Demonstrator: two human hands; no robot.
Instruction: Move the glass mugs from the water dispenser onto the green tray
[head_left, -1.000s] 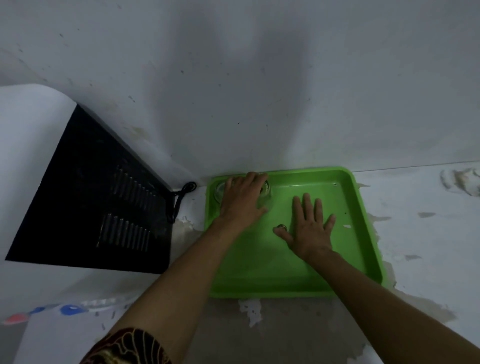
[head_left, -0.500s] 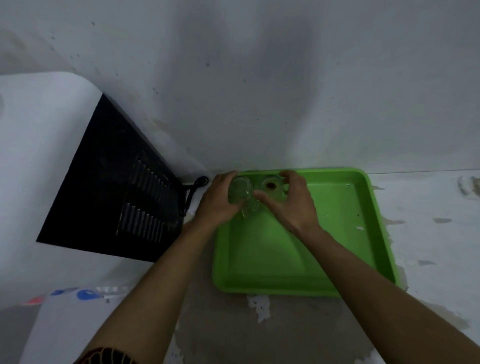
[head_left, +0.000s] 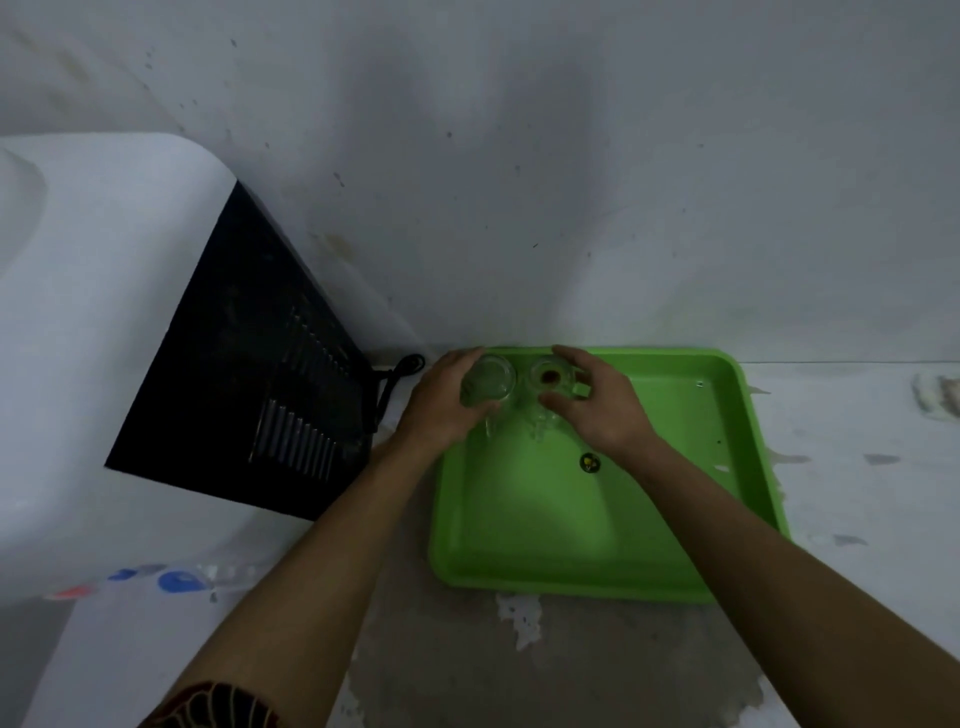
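Since a second ago my right hand (head_left: 597, 402) left flat rest on shallow green plastic tray (head_left: 675, 519); fingers now curl round second clear glass mug (head_left: 551, 375). Left hand (head_left: 441, 408) still wraps first clear glass mug (head_left: 491, 383). Both mugs at tray's far-left corner; placement looks nearly done.

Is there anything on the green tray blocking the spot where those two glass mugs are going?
Nothing visible does. The left hand and right hand each grip a glass mug over the green tray's far-left corner; only a small dark sticker marks its floor.
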